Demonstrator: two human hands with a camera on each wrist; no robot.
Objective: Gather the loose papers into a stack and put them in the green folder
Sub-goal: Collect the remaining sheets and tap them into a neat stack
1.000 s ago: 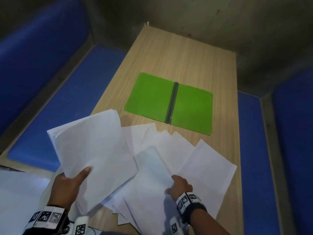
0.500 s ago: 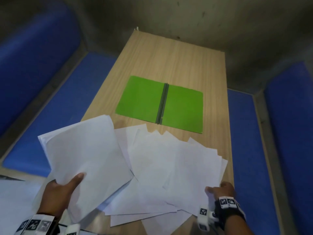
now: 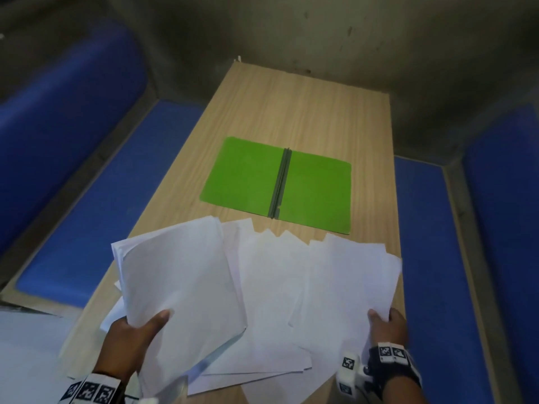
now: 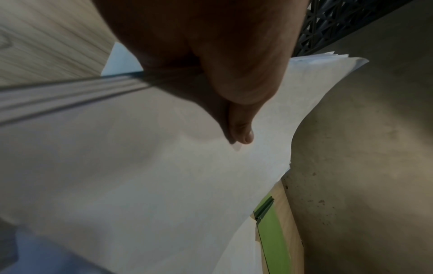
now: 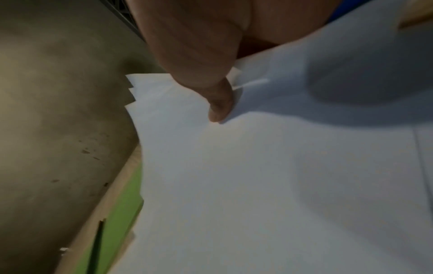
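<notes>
The green folder (image 3: pixel 277 183) lies open and flat in the middle of the wooden table (image 3: pixel 306 112), its dark spine (image 3: pixel 280 182) running toward me. My left hand (image 3: pixel 131 336) holds a lifted bundle of white sheets (image 3: pixel 178 275) by its near edge, thumb on top (image 4: pixel 243 133). My right hand (image 3: pixel 385 325) pinches the near right corner of several fanned sheets (image 3: pixel 347 287), thumb on top (image 5: pixel 220 109). More loose papers (image 3: pixel 262 330) lie overlapped on the table between my hands. Slivers of the folder (image 4: pixel 271 239) (image 5: pixel 121 213) show past the paper edges.
Blue padded benches (image 3: pixel 87 214) (image 3: pixel 431 258) run along both sides of the table, with a grey wall (image 3: pixel 320 30) behind its far end. More white paper (image 3: pixel 26 360) lies at the lower left, off the table's edge. Bare wood lies beyond the folder.
My right hand has gone from the middle of the pile to its near right corner and taken hold of sheets there. The spread papers have drawn closer together. My left hand keeps its bundle.
</notes>
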